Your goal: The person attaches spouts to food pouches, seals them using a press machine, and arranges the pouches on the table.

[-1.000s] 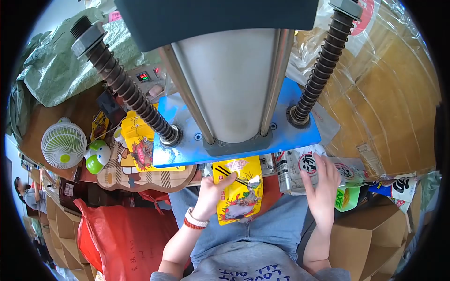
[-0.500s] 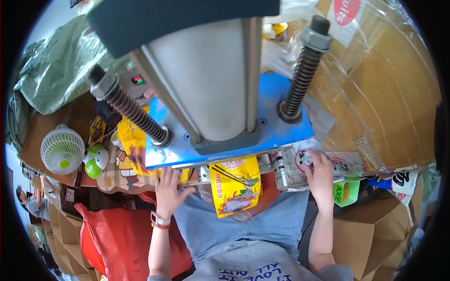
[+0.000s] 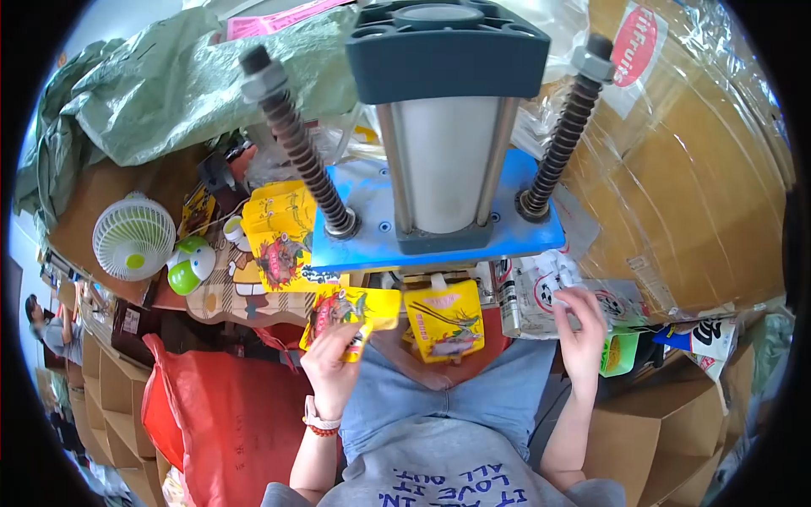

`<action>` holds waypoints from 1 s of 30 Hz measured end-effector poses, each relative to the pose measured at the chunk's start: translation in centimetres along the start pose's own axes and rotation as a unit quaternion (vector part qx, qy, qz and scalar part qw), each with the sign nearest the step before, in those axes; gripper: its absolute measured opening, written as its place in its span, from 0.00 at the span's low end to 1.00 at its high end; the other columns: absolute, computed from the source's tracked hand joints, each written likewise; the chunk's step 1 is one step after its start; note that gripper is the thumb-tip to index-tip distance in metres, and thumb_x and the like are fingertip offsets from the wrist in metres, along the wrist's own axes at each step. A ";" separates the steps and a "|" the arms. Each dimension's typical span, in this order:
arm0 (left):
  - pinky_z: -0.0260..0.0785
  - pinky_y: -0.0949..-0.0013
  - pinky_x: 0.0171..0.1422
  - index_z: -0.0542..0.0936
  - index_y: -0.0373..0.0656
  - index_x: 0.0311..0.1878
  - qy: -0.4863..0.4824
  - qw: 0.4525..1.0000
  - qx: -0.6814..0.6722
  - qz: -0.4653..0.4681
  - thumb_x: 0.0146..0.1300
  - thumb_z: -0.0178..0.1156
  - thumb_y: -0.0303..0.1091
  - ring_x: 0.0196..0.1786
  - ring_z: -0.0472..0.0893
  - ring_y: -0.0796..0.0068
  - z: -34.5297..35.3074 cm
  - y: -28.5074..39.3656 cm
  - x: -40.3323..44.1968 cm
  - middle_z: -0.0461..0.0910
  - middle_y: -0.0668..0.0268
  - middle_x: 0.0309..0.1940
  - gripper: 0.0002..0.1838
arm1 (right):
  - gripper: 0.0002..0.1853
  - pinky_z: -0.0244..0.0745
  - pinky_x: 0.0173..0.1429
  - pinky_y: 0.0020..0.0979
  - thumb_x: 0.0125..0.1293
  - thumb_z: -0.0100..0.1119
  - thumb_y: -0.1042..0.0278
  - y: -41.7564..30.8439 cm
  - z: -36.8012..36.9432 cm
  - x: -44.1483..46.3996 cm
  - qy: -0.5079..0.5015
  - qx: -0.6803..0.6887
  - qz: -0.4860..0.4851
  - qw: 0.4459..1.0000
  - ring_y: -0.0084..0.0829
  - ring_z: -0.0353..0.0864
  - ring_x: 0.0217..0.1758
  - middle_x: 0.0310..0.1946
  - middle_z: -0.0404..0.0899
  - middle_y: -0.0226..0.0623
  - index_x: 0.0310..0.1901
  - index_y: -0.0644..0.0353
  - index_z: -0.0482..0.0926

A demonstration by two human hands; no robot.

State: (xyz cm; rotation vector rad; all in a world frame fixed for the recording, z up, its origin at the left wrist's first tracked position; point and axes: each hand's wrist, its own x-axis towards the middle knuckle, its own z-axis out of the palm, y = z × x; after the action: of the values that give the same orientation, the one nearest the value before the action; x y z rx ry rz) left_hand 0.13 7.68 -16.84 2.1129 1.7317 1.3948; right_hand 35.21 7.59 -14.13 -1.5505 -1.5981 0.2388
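My left hand (image 3: 329, 365) pinches a yellow printed pouch (image 3: 382, 308), held just left of the press. A second yellow pouch (image 3: 445, 319) hangs below the front edge of the blue press plate (image 3: 355, 247), above my lap. My right hand (image 3: 581, 334) is at the printed plastic packaging (image 3: 528, 306) right of the press, its fingers curled together; whatever is between them is too small to make out. More yellow pouches (image 3: 283, 241) lie stacked on the patterned board (image 3: 221, 291) at the left.
The press cylinder (image 3: 448, 160) rises between two spring rods. A small fan (image 3: 133, 238) and a green-white figure (image 3: 191, 265) stand at the left. A red bag (image 3: 228, 414) is lower left, with open cartons (image 3: 659, 422) lower right and a large wrapped box (image 3: 693, 169) upper right.
My left hand left the pouch at the press, reached to the stack and now holds another pouch. The pouch under the press sits higher. My right hand's fingers have curled. The view has shifted.
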 end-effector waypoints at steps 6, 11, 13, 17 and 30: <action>0.80 0.63 0.50 0.85 0.39 0.42 -0.080 0.989 0.029 0.117 0.48 0.70 0.21 0.47 0.88 0.60 -0.5 4.8 -0.2 0.88 0.61 0.41 0.15 | 0.18 0.81 0.55 0.36 0.53 0.70 0.86 -8.5 2.5 -2.1 -0.084 0.131 -0.244 0.957 0.40 0.85 0.50 0.45 0.87 0.39 0.47 0.61 0.85; 0.82 0.67 0.46 0.87 0.41 0.43 -0.172 0.970 -0.079 0.152 0.48 0.72 0.24 0.43 0.89 0.65 -2.0 6.6 0.4 0.89 0.62 0.41 0.15 | 0.18 0.81 0.52 0.37 0.53 0.74 0.81 -8.9 2.4 -1.2 -0.177 0.298 -0.272 0.898 0.39 0.87 0.47 0.44 0.88 0.39 0.48 0.61 0.86; 0.82 0.69 0.43 0.89 0.41 0.43 -0.216 0.953 -0.169 0.125 0.51 0.72 0.25 0.40 0.90 0.65 -1.6 6.6 0.8 0.89 0.61 0.40 0.14 | 0.20 0.81 0.53 0.37 0.53 0.74 0.80 -8.7 2.2 -0.6 -0.204 0.292 -0.219 0.909 0.39 0.87 0.47 0.44 0.88 0.39 0.50 0.62 0.85; 0.76 0.75 0.35 0.88 0.37 0.45 -0.341 0.870 -0.294 -0.202 0.68 0.67 0.34 0.31 0.85 0.77 4.2 3.8 -0.6 0.89 0.63 0.33 0.10 | 0.32 0.75 0.63 0.40 0.56 0.76 0.71 -6.5 4.1 -0.5 -0.168 0.162 -0.086 0.969 0.43 0.80 0.61 0.59 0.80 0.45 0.63 0.63 0.76; 0.82 0.66 0.49 0.82 0.32 0.52 -0.186 0.644 -0.573 -0.472 0.67 0.66 0.27 0.44 0.88 0.68 10.1 0.7 3.1 0.87 0.58 0.46 0.13 | 0.22 0.70 0.63 0.46 0.63 0.63 0.74 4.4 4.3 0.8 -0.117 -0.183 0.047 0.975 0.52 0.75 0.57 0.56 0.75 0.48 0.60 0.58 0.76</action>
State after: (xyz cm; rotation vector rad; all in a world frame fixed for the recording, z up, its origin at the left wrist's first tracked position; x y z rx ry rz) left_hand 7.22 14.64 -20.52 0.5265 0.9245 1.0328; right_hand 35.60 11.05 -19.33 -1.9422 -1.8305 0.1903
